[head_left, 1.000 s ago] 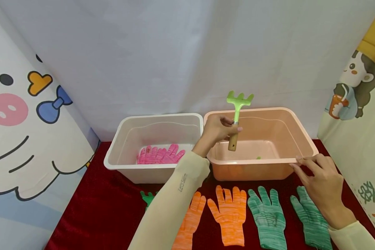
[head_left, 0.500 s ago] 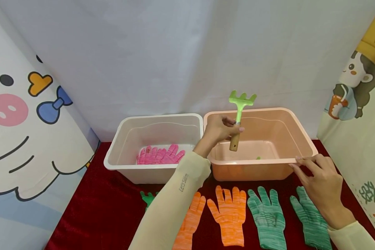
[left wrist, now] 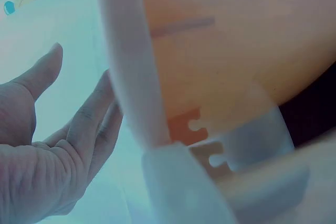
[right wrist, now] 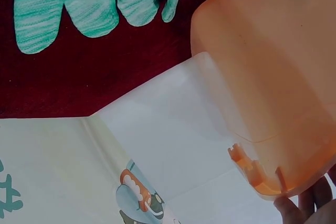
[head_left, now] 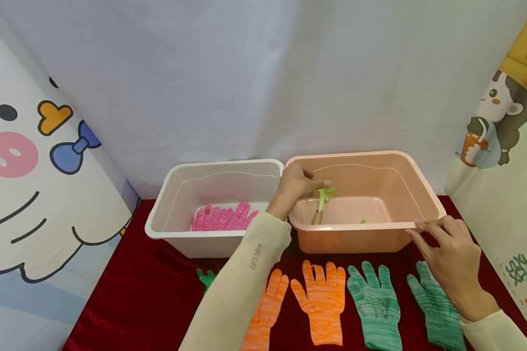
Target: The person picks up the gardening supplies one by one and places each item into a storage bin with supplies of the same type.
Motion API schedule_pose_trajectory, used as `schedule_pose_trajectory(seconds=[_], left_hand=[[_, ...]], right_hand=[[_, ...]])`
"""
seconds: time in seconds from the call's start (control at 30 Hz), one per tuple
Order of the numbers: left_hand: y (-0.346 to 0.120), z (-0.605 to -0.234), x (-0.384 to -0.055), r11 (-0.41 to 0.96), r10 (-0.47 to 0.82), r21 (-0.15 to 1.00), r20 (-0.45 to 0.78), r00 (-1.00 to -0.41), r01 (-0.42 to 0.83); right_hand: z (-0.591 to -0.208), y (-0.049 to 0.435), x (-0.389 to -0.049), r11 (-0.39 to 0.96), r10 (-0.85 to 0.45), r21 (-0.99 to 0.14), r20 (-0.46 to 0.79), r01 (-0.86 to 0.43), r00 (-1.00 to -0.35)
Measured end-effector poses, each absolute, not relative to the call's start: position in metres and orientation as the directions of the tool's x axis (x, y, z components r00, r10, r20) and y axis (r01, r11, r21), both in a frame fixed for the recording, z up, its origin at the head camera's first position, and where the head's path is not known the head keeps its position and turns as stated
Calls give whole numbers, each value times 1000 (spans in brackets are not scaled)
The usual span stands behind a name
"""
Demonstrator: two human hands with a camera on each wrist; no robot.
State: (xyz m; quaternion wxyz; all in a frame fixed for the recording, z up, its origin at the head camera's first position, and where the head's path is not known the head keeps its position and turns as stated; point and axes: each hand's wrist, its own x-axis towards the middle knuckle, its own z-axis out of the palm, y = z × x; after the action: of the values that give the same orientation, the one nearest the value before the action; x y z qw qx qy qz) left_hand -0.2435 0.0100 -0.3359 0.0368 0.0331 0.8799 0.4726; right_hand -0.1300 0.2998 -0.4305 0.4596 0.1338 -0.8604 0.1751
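A small garden rake (head_left: 322,200) with light green tines and a wooden handle is inside the orange bin (head_left: 369,226), below my left hand (head_left: 296,187). In the left wrist view the thumb and fingers of that hand (left wrist: 58,150) are spread apart and hold nothing. My right hand (head_left: 452,258) pinches the bin's front right rim, its fingertips also showing in the right wrist view. A bit of something light green (head_left: 363,222) peeks over the front rim; the rest of it is hidden.
A white bin (head_left: 171,235) to the left holds pink gloves (head_left: 226,218). In front lie orange gloves (head_left: 325,307), green gloves (head_left: 377,307) and a dark green pronged tool (head_left: 207,278), partly behind the left sleeve. Red cloth (head_left: 136,292) covers the table.
The rake, gripped upright above the orange bin before, is now down inside it, out of my left hand's grip. The left hand has shifted slightly left. My right hand stays on the rim.
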Motion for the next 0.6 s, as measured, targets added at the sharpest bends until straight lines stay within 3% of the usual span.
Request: schedule_pose_trajectory(seconds=[0.37,0.6], left_hand=[[3,-333,-241,412,155,911,-31,-987,36],[-3,-328,-240,475,128,879,-17,-992,46]], right_hand=[[-429,297,-129,888,-75,-191,837,-418,-542],[-429,298,-129,891,-75,-190,834,-412,-546]])
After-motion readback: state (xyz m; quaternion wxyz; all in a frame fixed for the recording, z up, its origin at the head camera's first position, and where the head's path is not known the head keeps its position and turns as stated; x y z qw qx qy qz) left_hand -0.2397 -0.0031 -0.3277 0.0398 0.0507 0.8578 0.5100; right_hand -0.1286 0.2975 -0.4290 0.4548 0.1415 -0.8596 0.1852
